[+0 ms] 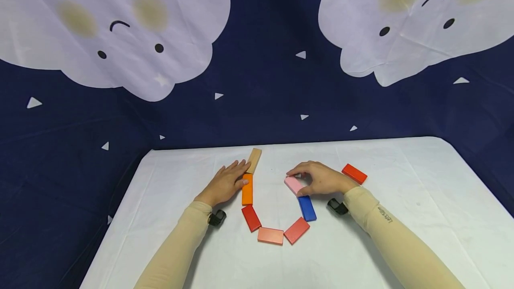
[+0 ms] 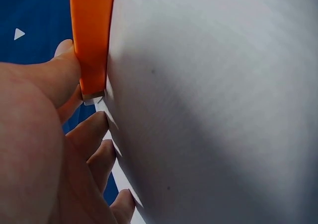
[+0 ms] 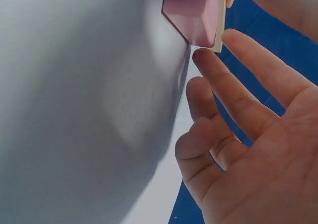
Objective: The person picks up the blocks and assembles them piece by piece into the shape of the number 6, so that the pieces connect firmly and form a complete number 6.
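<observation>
On the white table several flat blocks form a U shape. My right hand (image 1: 321,178) pinches the pink block (image 1: 294,185) between thumb and fingers, by the far end of the blue block (image 1: 307,208). The pink block (image 3: 191,10) also shows at the top of the right wrist view. Across from it, my left hand (image 1: 227,182) lies with loosely extended fingers; its thumb touches the orange block (image 1: 247,193) and its fingertips reach the plain wooden block (image 1: 254,159). In the left wrist view, the thumb is against the side of the orange block (image 2: 92,40).
A dark red block (image 1: 251,218), a salmon block (image 1: 271,236) and a coral block (image 1: 296,230) make the near curve. Apart from these, a bright red block (image 1: 354,174) lies beyond the right wrist. A dark blue cloth (image 1: 265,115) with clouds hangs behind the table (image 1: 421,191).
</observation>
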Demonstrator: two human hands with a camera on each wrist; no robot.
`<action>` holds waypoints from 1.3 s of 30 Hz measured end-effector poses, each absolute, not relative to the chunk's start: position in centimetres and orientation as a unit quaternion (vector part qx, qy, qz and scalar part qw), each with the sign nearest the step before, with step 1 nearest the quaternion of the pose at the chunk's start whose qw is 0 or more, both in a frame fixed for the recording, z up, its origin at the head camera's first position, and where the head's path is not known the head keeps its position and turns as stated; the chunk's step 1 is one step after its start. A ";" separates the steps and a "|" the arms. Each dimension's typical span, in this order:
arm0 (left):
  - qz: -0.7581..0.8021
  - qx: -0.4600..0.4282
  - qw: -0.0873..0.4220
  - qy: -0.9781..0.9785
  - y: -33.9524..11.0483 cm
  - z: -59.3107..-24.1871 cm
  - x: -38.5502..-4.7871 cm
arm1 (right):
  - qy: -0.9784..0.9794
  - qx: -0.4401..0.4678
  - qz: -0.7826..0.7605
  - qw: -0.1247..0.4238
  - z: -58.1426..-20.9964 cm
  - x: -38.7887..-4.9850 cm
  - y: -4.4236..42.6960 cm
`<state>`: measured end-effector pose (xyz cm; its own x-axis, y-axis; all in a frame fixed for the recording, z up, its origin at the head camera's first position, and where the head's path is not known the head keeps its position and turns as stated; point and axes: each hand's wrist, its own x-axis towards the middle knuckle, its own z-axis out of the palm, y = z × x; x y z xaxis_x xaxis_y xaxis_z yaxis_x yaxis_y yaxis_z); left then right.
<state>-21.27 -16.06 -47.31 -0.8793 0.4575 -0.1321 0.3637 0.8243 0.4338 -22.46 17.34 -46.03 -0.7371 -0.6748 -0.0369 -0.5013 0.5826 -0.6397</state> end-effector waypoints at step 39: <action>0.201 0.216 0.113 0.949 -16.0 -47.2 -21.2 | 0.861 -0.311 -0.387 0.111 -45.8 -21.1 19.2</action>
